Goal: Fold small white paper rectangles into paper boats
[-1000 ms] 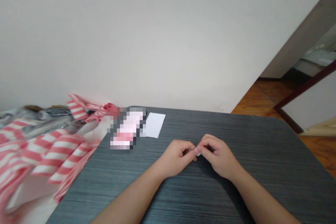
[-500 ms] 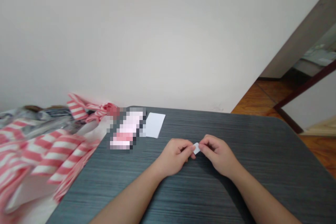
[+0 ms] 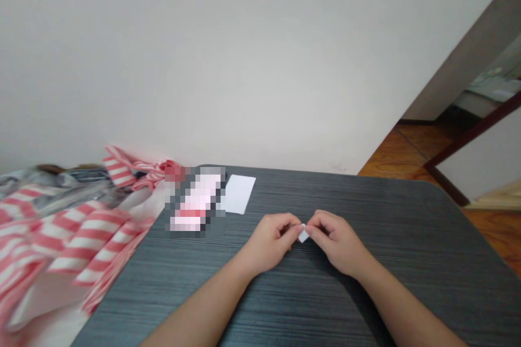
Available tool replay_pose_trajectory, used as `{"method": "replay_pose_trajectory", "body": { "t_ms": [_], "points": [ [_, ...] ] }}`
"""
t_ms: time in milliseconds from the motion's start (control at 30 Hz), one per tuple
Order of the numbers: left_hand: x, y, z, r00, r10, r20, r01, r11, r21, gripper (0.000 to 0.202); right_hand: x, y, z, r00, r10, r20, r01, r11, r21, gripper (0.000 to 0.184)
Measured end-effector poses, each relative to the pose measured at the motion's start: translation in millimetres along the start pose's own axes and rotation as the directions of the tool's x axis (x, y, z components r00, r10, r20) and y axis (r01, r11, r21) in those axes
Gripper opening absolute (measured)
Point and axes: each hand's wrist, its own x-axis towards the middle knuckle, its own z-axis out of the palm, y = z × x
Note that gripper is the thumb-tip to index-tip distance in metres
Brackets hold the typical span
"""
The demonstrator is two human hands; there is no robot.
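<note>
My left hand [image 3: 272, 243] and my right hand [image 3: 337, 241] rest close together on the dark grey table [image 3: 407, 260], fingertips meeting. Both pinch a small white folded piece of paper [image 3: 303, 236] between them, just above the tabletop. Fingers of both hands are curled in around it, so most of the paper is hidden.
A white paper slip [image 3: 240, 194] lies flat near the table's far edge. A blurred pink and white object [image 3: 195, 200] lies beside it. Red-and-white striped cloth [image 3: 69, 238] is heaped off the table's left side. A white wall stands behind; wooden floor [image 3: 411, 152] shows at right.
The small white piece has shifted slightly between my fingertips, showing a little more of it now. My hands have stayed in nearly the same place.
</note>
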Motion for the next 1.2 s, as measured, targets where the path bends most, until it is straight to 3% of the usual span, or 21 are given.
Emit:
{"method": "replay_pose_trajectory", "body": {
  "t_ms": [333, 700, 967, 1200],
  "points": [
    [-0.3, 2.4, -1.7, 1.0, -0.015, 0.002, 0.015, 1.0, 0.003, 0.028, -0.2, -1.2, 1.2, 1.0, -0.016, 0.002, 0.016, 1.0, 0.002, 0.015],
    [0.3, 3.0, -0.3, 1.0, -0.019, -0.022, 0.019, 1.0, 0.003, 0.027, -0.1, -0.3, 3.5, 0.998, 0.058, 0.019, -0.06, 0.995, 0.084, 0.015],
    [2.6, -3.3, 2.7, 0.99, -0.113, -0.083, 0.093, 0.973, -0.21, 0.028, -2.7, 7.9, 4.7, 0.99, 0.14, -0.021, -0.133, 0.97, 0.202, 0.015],
    [6.9, -13.7, 7.7, 0.981, -0.127, -0.145, 0.065, 0.926, -0.373, 0.027, -6.0, 18.4, 10.0, 0.98, 0.182, -0.075, -0.147, 0.93, 0.337, 0.018]
  ]
}}
